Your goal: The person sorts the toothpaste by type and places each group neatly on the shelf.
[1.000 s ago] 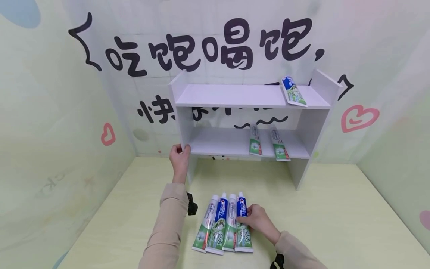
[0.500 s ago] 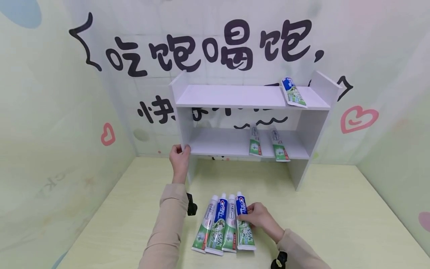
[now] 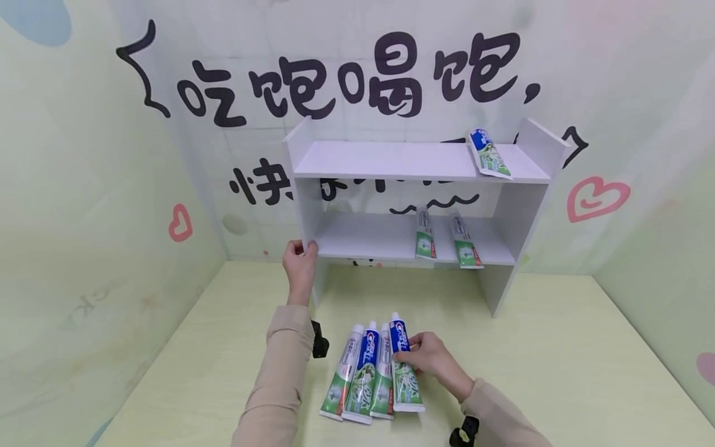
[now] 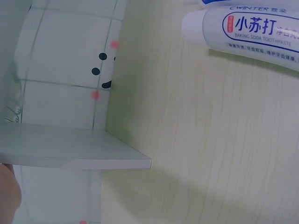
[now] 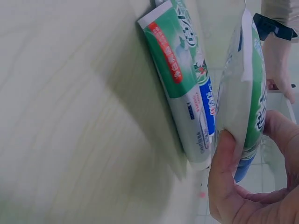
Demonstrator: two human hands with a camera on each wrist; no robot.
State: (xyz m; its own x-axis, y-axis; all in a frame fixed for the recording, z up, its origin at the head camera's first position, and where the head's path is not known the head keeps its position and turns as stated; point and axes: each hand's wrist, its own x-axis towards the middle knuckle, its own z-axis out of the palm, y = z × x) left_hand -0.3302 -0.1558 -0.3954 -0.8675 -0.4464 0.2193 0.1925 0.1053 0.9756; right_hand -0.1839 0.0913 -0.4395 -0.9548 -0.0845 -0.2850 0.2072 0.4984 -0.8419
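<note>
My right hand (image 3: 437, 361) pinches a blue-and-green toothpaste tube (image 3: 408, 390) between thumb and fingers. In the right wrist view that tube (image 5: 243, 93) is up off the table, seen edge-on. To its left lie three more tubes: a white-and-green one (image 3: 383, 391), a blue-and-green one (image 3: 362, 388) and another white-and-green one (image 3: 339, 388), caps pointing away from me. My left hand (image 3: 299, 266) grips the left side panel of a white two-tier shelf (image 3: 385, 158), at the level of its lower board. Only a bit of that hand (image 4: 7, 196) enters the left wrist view.
On the upper board, toward the right, lies a blue-and-green tube (image 3: 489, 153). Two white-and-green tubes, one nearer the middle (image 3: 425, 236) and one further right (image 3: 466, 242), lie on the lower board. The shelf stands on a pale wooden table (image 3: 558, 360) against a printed wall.
My right hand has lifted the blue-and-green tube off the table and shifted it slightly away from me, so it now overlaps the neighbouring tube. The left hand has stayed on the shelf.
</note>
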